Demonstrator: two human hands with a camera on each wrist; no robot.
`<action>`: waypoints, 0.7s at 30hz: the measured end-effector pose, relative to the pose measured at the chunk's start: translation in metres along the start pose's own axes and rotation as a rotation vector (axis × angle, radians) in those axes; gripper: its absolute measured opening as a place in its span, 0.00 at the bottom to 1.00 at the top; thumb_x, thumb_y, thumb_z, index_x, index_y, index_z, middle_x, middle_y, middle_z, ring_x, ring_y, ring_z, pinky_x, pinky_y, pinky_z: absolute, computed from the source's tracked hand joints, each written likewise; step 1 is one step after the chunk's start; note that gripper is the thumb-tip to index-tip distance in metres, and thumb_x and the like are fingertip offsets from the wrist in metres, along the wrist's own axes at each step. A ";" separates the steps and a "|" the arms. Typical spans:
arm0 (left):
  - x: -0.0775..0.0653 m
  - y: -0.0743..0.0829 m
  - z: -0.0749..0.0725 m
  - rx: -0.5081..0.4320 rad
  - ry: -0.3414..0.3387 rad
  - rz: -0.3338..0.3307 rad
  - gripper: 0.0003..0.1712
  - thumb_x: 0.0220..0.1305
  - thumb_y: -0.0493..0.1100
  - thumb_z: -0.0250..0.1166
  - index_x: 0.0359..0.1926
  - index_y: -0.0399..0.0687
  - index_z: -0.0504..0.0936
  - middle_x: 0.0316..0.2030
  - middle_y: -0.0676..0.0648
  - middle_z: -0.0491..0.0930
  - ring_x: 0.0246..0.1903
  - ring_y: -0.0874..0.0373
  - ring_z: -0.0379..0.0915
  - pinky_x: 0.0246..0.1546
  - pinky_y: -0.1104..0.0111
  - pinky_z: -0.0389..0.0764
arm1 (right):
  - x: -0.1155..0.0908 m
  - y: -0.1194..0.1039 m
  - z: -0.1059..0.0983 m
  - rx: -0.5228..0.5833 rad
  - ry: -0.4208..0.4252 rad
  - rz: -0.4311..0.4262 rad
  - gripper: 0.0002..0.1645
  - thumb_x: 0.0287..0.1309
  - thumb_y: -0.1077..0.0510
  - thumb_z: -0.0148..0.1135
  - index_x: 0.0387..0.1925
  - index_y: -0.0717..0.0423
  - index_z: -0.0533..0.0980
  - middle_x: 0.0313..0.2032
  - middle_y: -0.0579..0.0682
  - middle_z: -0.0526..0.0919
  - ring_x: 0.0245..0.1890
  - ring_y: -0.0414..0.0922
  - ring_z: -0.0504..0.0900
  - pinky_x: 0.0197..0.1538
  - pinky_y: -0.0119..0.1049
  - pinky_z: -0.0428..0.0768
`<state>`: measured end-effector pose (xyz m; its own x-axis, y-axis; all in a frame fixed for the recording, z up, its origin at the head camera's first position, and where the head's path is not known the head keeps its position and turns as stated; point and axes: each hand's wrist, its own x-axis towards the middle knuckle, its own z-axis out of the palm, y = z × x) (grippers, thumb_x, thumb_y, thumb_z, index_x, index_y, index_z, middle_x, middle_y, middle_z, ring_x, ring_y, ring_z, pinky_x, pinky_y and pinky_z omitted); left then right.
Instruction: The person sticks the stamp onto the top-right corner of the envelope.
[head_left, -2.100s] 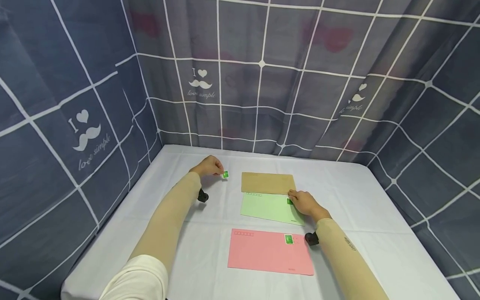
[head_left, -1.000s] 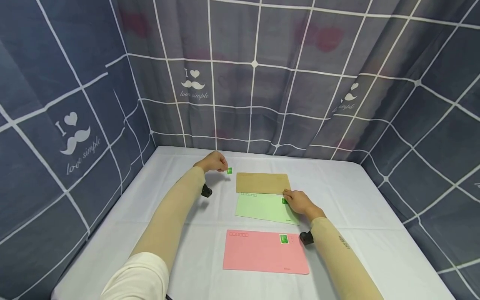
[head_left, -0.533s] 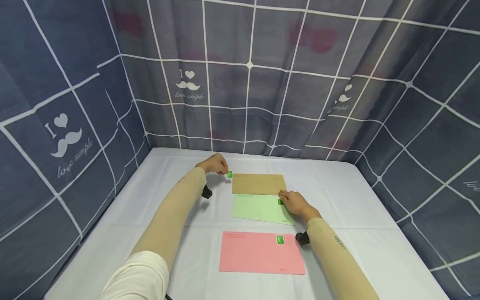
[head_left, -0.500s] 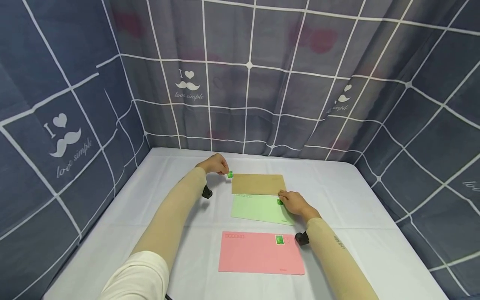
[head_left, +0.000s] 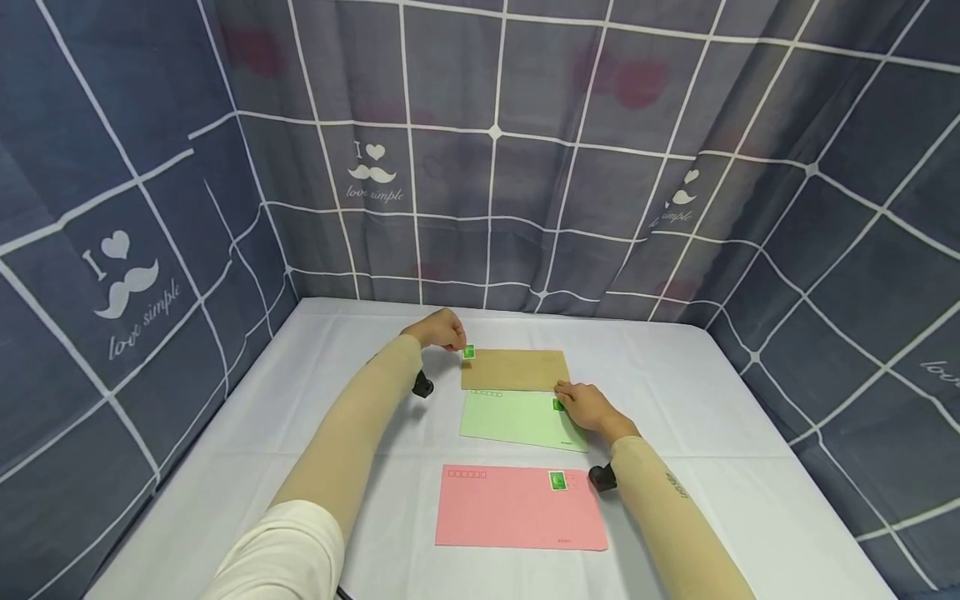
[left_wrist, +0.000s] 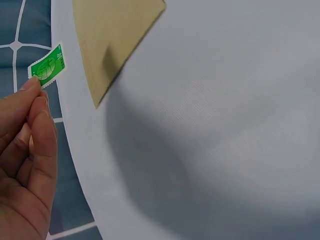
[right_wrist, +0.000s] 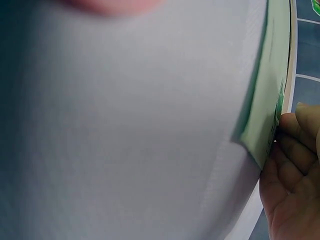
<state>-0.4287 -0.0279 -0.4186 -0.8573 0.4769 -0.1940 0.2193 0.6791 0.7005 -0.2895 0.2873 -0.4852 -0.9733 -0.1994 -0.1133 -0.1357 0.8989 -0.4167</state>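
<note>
My left hand (head_left: 441, 330) pinches a small green postage stamp (left_wrist: 48, 67) by its edge between thumb and fingertips. In the head view the stamp overlaps the top left corner of a brown envelope (head_left: 517, 370); the left wrist view shows it raised, with a shadow on the brown paper. Just below lies a light green envelope (head_left: 513, 418), its upper edge against the brown one. My right hand (head_left: 588, 407) rests at that envelope's right end, fingertips by the brown envelope's lower right corner. It partly covers a stamp (head_left: 557, 405) on the green envelope.
Closer to me, a pink envelope (head_left: 517, 512) lies flat with a green stamp (head_left: 558, 481) at its upper right. All the envelopes lie on a white-covered table (head_left: 712, 400). Dark checked curtains (head_left: 450, 183) stand along its back and sides.
The left hand has carried the stamp rightward, from beside the brown envelope to over its top left corner. The right hand stays on the green envelope. The head view has shifted slightly.
</note>
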 end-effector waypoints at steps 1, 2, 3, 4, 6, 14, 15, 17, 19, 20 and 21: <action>0.001 0.001 0.000 -0.002 -0.001 0.002 0.03 0.62 0.34 0.68 0.34 0.37 0.85 0.24 0.50 0.79 0.28 0.61 0.72 0.50 0.55 0.81 | 0.000 0.000 0.000 0.003 0.001 -0.002 0.26 0.78 0.55 0.44 0.69 0.62 0.68 0.72 0.62 0.66 0.72 0.63 0.64 0.73 0.57 0.62; 0.001 0.002 0.001 -0.006 -0.003 0.004 0.03 0.62 0.34 0.68 0.34 0.37 0.85 0.24 0.50 0.79 0.28 0.61 0.72 0.50 0.54 0.81 | 0.000 0.000 0.000 0.006 0.002 -0.005 0.26 0.77 0.55 0.45 0.69 0.62 0.68 0.72 0.62 0.66 0.72 0.63 0.64 0.73 0.57 0.62; 0.002 0.004 0.002 -0.012 -0.004 0.009 0.03 0.62 0.34 0.68 0.34 0.36 0.85 0.24 0.50 0.79 0.28 0.61 0.72 0.50 0.55 0.81 | 0.000 0.000 0.000 0.010 0.003 -0.006 0.26 0.77 0.55 0.45 0.69 0.62 0.68 0.72 0.62 0.66 0.72 0.63 0.64 0.73 0.57 0.62; 0.003 0.005 0.003 -0.018 -0.005 0.014 0.03 0.62 0.33 0.68 0.34 0.36 0.85 0.24 0.50 0.79 0.27 0.61 0.72 0.49 0.56 0.82 | -0.001 0.000 0.000 0.009 0.004 -0.008 0.25 0.77 0.56 0.45 0.69 0.63 0.68 0.71 0.62 0.66 0.72 0.63 0.64 0.73 0.57 0.62; 0.006 0.007 0.005 -0.027 -0.007 0.020 0.02 0.62 0.33 0.68 0.34 0.36 0.85 0.23 0.51 0.79 0.27 0.62 0.72 0.48 0.57 0.82 | -0.001 0.000 0.000 0.005 0.004 -0.008 0.25 0.77 0.56 0.45 0.69 0.63 0.69 0.71 0.62 0.66 0.72 0.63 0.64 0.73 0.57 0.62; 0.016 0.021 0.014 -0.027 -0.017 0.049 0.02 0.60 0.33 0.68 0.33 0.36 0.85 0.22 0.52 0.79 0.26 0.63 0.72 0.37 0.69 0.79 | -0.002 0.002 -0.003 0.011 0.009 -0.011 0.25 0.77 0.56 0.45 0.68 0.63 0.69 0.71 0.63 0.66 0.72 0.63 0.64 0.73 0.57 0.62; 0.016 0.022 0.015 -0.028 -0.021 0.048 0.02 0.60 0.33 0.68 0.33 0.36 0.85 0.22 0.52 0.79 0.26 0.62 0.72 0.36 0.69 0.79 | -0.002 0.002 -0.003 0.012 0.010 -0.011 0.25 0.77 0.56 0.45 0.68 0.63 0.69 0.71 0.63 0.66 0.72 0.63 0.64 0.74 0.57 0.62; 0.016 0.024 0.016 -0.027 -0.024 0.044 0.02 0.60 0.32 0.68 0.33 0.35 0.85 0.22 0.52 0.78 0.25 0.63 0.72 0.35 0.70 0.78 | -0.002 0.002 -0.002 0.004 0.010 -0.016 0.25 0.77 0.56 0.46 0.68 0.63 0.69 0.71 0.63 0.67 0.72 0.63 0.64 0.73 0.57 0.63; 0.016 0.025 0.018 -0.030 -0.025 0.035 0.02 0.59 0.32 0.68 0.33 0.35 0.85 0.22 0.52 0.78 0.25 0.63 0.71 0.36 0.69 0.77 | -0.002 0.002 -0.001 0.004 0.010 -0.020 0.25 0.77 0.56 0.46 0.68 0.63 0.70 0.71 0.63 0.67 0.72 0.63 0.65 0.73 0.57 0.63; 0.017 0.026 0.019 -0.030 -0.026 0.029 0.02 0.59 0.32 0.68 0.33 0.35 0.85 0.21 0.52 0.78 0.24 0.63 0.71 0.36 0.69 0.78 | -0.002 0.002 -0.001 0.006 0.012 -0.023 0.25 0.77 0.56 0.46 0.68 0.62 0.70 0.71 0.63 0.67 0.72 0.62 0.65 0.73 0.57 0.63; 0.017 0.026 0.019 -0.030 -0.027 0.024 0.02 0.59 0.32 0.68 0.33 0.36 0.86 0.21 0.52 0.78 0.24 0.63 0.71 0.37 0.69 0.78 | -0.002 0.002 0.000 0.005 0.013 -0.023 0.25 0.77 0.56 0.46 0.68 0.62 0.70 0.71 0.62 0.68 0.72 0.62 0.65 0.73 0.57 0.63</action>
<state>-0.4281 0.0085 -0.4169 -0.8389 0.5081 -0.1949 0.2255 0.6506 0.7252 -0.2881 0.2892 -0.4856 -0.9723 -0.2147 -0.0920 -0.1569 0.8921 -0.4237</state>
